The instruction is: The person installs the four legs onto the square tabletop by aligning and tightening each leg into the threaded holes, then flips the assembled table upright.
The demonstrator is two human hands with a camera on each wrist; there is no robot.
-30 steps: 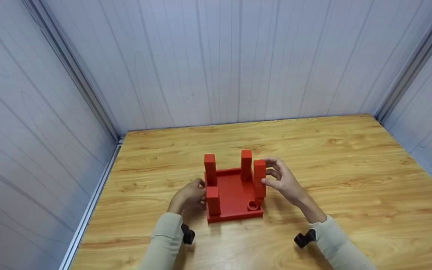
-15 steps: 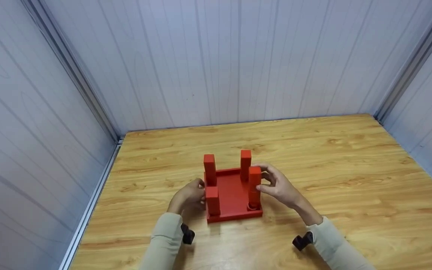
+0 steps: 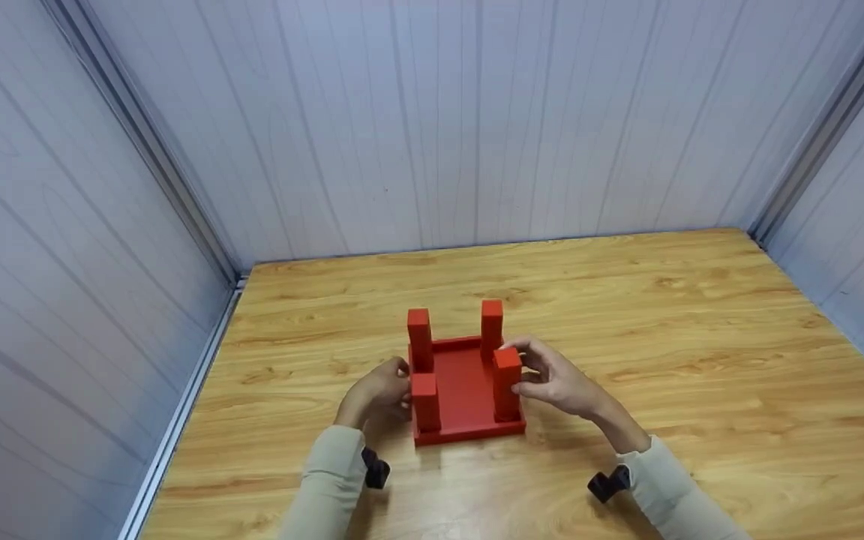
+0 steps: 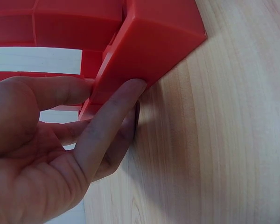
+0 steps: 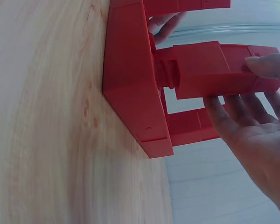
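Note:
A red, square, shallow plastic base [image 3: 463,394] with raised edges lies on the table, like an upturned small stool. Three red square legs stand upright at its corners: far left [image 3: 420,337], far right [image 3: 491,330] and near left [image 3: 426,401]. My right hand [image 3: 563,382] grips a fourth red leg [image 3: 507,384] between thumb and fingers, over the near right corner. In the right wrist view that leg's narrower round end [image 5: 167,72] meets the base, with part of it showing. My left hand [image 3: 383,386] pinches the base's left edge wall [image 4: 149,42].
The wood-grain table [image 3: 687,330] extends around the base on all sides. Pale panel walls [image 3: 432,127] rise behind it and at both sides. Black wrist mounts [image 3: 609,484] sit by the sleeves.
My right hand has brought the leg leftward and down from beside the base onto the near right corner, covering the round socket there. The leg's top has turned slightly. My left hand stays put.

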